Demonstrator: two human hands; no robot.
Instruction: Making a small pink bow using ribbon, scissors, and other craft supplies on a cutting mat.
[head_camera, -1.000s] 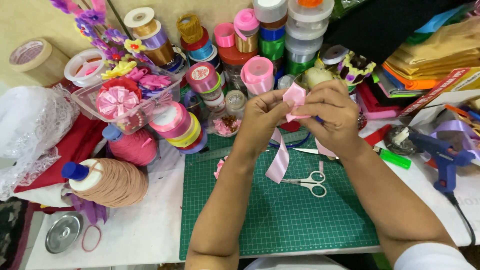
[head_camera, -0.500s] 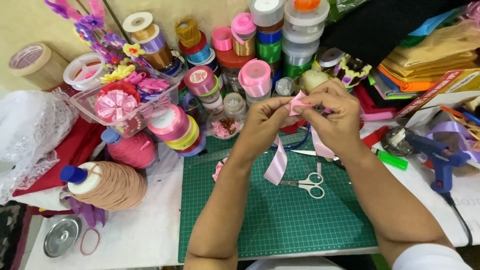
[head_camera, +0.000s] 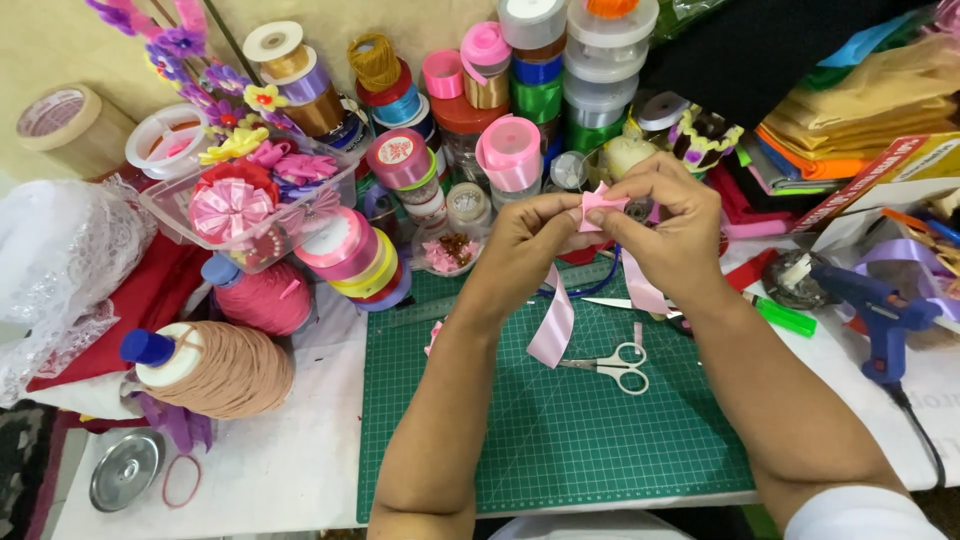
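A person's left hand (head_camera: 525, 240) and right hand (head_camera: 668, 228) meet above the far edge of a green gridded cutting mat (head_camera: 560, 440), both pinching a folded piece of pale pink satin ribbon (head_camera: 597, 205) between thumb and fingertips. Each hand is closed tightly around the fold, the fingers curled in. One tail of the ribbon hangs down from the left hand over the mat; a second tail drops beneath the right wrist.

Compared with a second ago, the fold has shrunk: the broad flat loop then held up in front of the fingers is now a small pointed tuck pressed between the two thumbs. The hands have drawn slightly closer together and the hanging tail has barely shifted.

Small white-handled scissors (head_camera: 615, 364) lie on the mat just near the hands, unmoved. To the right, a blue glue gun (head_camera: 880, 312) rests on the white table, with a green lighter (head_camera: 785, 317) between it and the right forearm. Far left, stacked spools of coloured ribbon (head_camera: 352, 258) stand beside a clear plastic box of finished ribbon flowers (head_camera: 245, 205), and a large cone of tan thread (head_camera: 215, 368) lies near left.
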